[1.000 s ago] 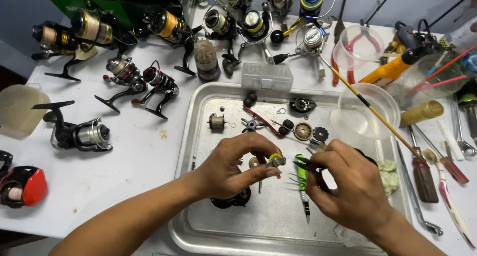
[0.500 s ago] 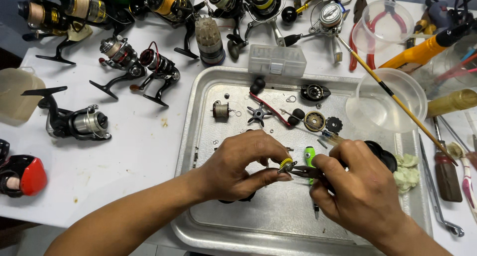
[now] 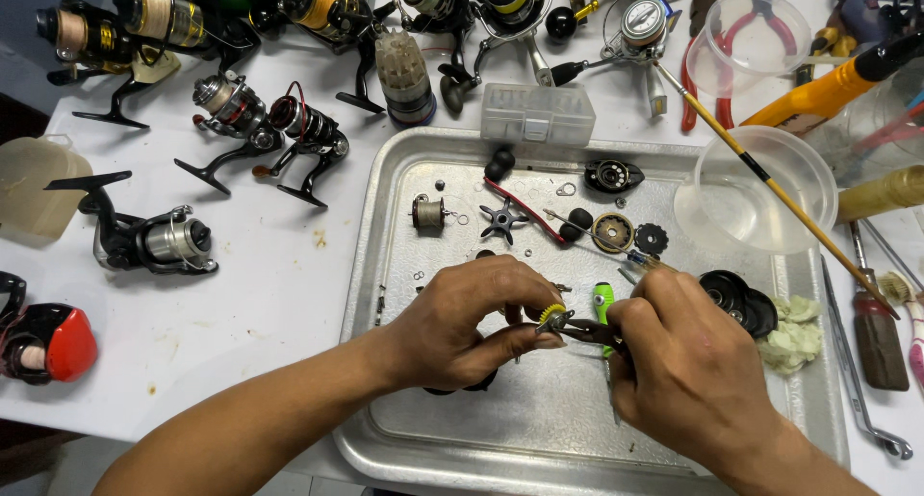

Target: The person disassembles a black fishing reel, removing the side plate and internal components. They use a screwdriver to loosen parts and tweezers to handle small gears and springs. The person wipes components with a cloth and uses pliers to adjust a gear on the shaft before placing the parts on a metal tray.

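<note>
Over the middle of a metal tray (image 3: 577, 457), my left hand (image 3: 472, 325) pinches a small brass gear (image 3: 552, 315) between thumb and fingertips. Under that hand a dark reel part is mostly hidden. My right hand (image 3: 685, 361) grips a slim dark tool (image 3: 582, 330) whose tip touches the gear. A green-handled tool (image 3: 603, 302) lies on the tray just behind the two hands. Loose reel parts lie further back on the tray: a small spool (image 3: 426, 212), a black star-shaped piece (image 3: 502, 220), a round brass-coloured gear (image 3: 612, 232).
Several fishing reels (image 3: 144, 238) stand on the white table left and behind. A red reel (image 3: 48, 342) sits at the left edge. A clear plastic bowl (image 3: 760, 193), pliers, brushes and screwdrivers (image 3: 874, 328) crowd the right side. A greenish rag (image 3: 794, 334) lies beside a black cover (image 3: 736, 302).
The view has drifted so the tray sits higher and more central. My hands stay together over the tray, still working the brass gear with the tool.
</note>
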